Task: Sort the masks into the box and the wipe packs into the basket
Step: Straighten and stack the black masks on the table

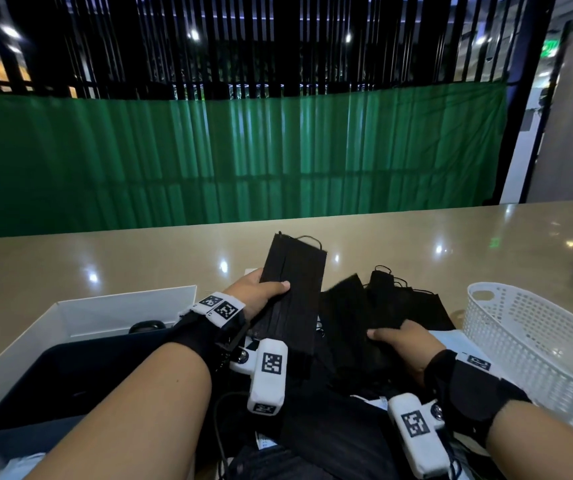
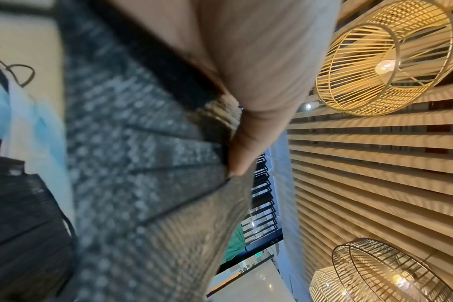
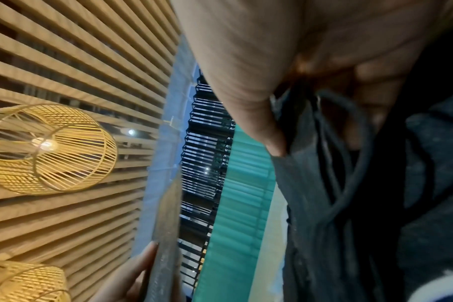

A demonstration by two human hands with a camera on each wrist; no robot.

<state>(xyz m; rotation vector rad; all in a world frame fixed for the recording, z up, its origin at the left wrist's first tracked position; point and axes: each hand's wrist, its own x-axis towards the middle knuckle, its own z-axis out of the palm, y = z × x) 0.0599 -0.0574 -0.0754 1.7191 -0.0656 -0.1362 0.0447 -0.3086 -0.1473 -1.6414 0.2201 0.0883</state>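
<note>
A stack of black pleated masks [image 1: 292, 289] is held upright above the beige surface [image 1: 105, 258] by the left hand [image 1: 257, 292]; the thumb is laid across the front of the stack and the fingers are curled behind it, so the stack is pinched between them. In the left wrist view the same stack [image 2: 142, 153] is seen close up, with the thumb [image 2: 246, 147] pressed against its edge.

A second, looser bunch of black masks [image 1: 375, 306] is gripped by the right hand [image 1: 406, 344], thumb on top and the other fingers hidden beneath. In the right wrist view the thumb [image 3: 266, 126] is pressed onto the dark fabric [image 3: 311, 204] and ear loops [image 3: 349, 153] are seen hanging beside it; how the remaining fingers lie cannot be told.

More black masks [image 1: 330, 427] are piled on the surface below and between the two hands, and pale wipe packs [image 1: 451, 337] are partly visible under the pile, mostly covered.

An open white box [image 1: 70, 313] with a dark interior is set at the left, just beside the left wrist; a dark object is seen inside it, too indistinct to identify. A white perforated plastic basket [image 1: 520, 334] is placed at the right, near the right wrist.

A green curtain [image 1: 243, 161] is hung behind the surface. Woven cage lamps [image 2: 383, 57] are visible overhead in both wrist views.
</note>
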